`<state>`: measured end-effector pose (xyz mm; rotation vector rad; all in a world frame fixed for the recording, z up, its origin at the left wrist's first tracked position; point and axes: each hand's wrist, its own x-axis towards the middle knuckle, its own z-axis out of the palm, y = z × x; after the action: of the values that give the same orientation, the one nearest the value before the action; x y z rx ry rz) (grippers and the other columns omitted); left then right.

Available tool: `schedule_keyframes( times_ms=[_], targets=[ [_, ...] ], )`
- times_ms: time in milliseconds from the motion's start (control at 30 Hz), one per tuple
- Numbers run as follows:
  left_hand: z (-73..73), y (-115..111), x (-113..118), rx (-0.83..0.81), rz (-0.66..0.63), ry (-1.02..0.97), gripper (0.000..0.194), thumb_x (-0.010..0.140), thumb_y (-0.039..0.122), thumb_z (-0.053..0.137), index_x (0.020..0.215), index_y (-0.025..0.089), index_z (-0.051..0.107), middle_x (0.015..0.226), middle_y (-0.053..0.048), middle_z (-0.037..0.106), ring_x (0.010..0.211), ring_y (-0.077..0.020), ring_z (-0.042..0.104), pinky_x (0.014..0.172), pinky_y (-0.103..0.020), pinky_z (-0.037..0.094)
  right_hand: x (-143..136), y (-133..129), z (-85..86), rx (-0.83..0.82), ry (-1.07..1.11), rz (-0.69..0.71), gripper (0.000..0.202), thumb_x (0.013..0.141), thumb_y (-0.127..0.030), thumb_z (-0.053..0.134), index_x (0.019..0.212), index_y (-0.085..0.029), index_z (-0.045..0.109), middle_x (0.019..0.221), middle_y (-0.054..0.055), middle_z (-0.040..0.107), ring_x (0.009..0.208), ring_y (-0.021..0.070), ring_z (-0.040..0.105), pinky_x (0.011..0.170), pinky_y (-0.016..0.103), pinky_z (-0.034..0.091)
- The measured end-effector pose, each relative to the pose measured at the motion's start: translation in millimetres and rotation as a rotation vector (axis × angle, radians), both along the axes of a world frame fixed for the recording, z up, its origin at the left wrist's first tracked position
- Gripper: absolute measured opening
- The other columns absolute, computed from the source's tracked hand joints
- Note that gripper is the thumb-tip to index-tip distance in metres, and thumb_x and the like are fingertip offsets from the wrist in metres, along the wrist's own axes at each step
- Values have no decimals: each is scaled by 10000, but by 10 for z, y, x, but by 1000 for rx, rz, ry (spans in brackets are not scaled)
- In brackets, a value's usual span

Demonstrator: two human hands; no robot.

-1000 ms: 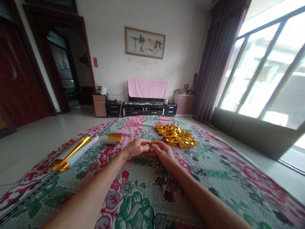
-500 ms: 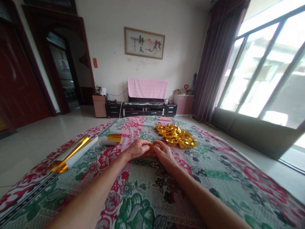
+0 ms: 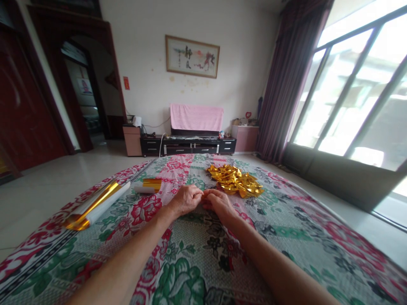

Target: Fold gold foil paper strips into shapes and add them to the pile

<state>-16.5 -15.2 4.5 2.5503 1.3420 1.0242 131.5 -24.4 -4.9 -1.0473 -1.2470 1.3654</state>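
My left hand [image 3: 188, 199] and my right hand [image 3: 220, 204] meet over the middle of the flowered cloth [image 3: 178, 275]. Fingers and thumbs on both are pinched together. A sliver of gold foil paper [image 3: 204, 195] shows between the fingertips; the rest of it is hidden by the hands. Just beyond my right hand lies a heap of folded gold foil pieces [image 3: 237, 181], shiny and crumpled-looking. To the left of my left hand sits a short stack of gold foil paper [image 3: 151, 185] with a white edge curling up.
Farther left, a larger loose roll of gold and white foil paper [image 3: 98, 205] lies near the cloth's edge. Past the far edge stands a low black cabinet [image 3: 178, 149], with a pink towel [image 3: 197, 116] draped over something on it. A window [image 3: 349, 93] is at right.
My left hand's fingers have curled in more tightly, and the hands have come closer together. Less of the gold foil paper shows between them. The heap and rolls stay put.
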Motion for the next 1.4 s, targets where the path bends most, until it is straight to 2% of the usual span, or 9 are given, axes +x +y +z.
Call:
schedule_keyframes(
  times_ms=[133, 267, 433, 567, 733, 867, 1100, 1233, 1400],
  targets=[
    [16, -8, -4, 45, -21, -3, 243, 820, 193, 460, 777, 162, 697, 768, -48, 662, 735, -130, 595, 710, -219, 443, 6, 15, -24, 4, 56, -10, 290, 597, -149, 471, 814, -145, 662, 756, 10, 655, 659, 103, 587, 616, 193, 492],
    [28, -20, -7, 23, -80, -15, 195, 795, 207, 514, 845, 161, 697, 845, -58, 674, 810, -145, 602, 757, -229, 450, 10, 36, -57, -11, 126, -72, 281, 615, -180, 494, 832, -134, 666, 837, 40, 673, 745, 128, 614, 666, 215, 512],
    [3, -13, 1, -150, 14, -148, 236, 736, 203, 531, 898, 168, 699, 845, -41, 703, 753, -145, 628, 699, -222, 472, 0, 28, -74, 2, 145, -98, 286, 621, -189, 510, 851, -133, 671, 854, 51, 682, 773, 150, 635, 666, 231, 524],
    [-21, 18, 13, -357, 88, -294, 295, 723, 228, 509, 938, 162, 701, 694, -20, 705, 635, -138, 635, 597, -210, 478, -19, 25, -94, 45, 110, -89, 289, 648, -201, 504, 879, -127, 661, 838, 55, 685, 749, 151, 646, 630, 222, 525],
    [-37, 44, 38, -445, 198, -395, 338, 698, 214, 504, 970, 162, 698, 619, -11, 692, 575, -133, 625, 534, -206, 474, -48, 45, -83, 25, 61, -108, 287, 689, -180, 483, 933, -131, 625, 824, 52, 681, 662, 126, 650, 544, 192, 506],
    [-37, 41, 50, -480, 191, -512, 327, 700, 213, 512, 963, 154, 696, 661, -19, 701, 613, -135, 643, 538, -201, 486, -45, 37, -30, -8, 80, -45, 251, 726, -178, 476, 937, -148, 609, 870, 47, 680, 648, 114, 651, 521, 181, 502],
    [23, -19, 85, -638, 182, -719, 319, 692, 145, 501, 956, 120, 678, 621, -27, 683, 596, -141, 644, 485, -199, 471, -11, 0, 29, -22, -14, -32, 257, 751, -175, 485, 953, -143, 640, 893, 57, 683, 655, 110, 653, 505, 165, 497],
    [35, -31, 103, -709, 157, -757, 298, 706, 151, 512, 954, 108, 672, 673, -43, 695, 611, -144, 647, 479, -203, 469, 0, -15, 52, -19, -40, -2, 265, 760, -156, 464, 941, -148, 658, 838, 46, 692, 671, 115, 658, 502, 154, 490],
    [24, -36, 103, -699, 147, -750, 277, 716, 172, 535, 943, 104, 678, 705, -58, 704, 650, -156, 658, 496, -209, 473, -2, -3, 52, -37, -16, 11, 264, 774, -174, 468, 968, -148, 645, 836, 48, 695, 672, 117, 661, 492, 152, 482]
  ],
)
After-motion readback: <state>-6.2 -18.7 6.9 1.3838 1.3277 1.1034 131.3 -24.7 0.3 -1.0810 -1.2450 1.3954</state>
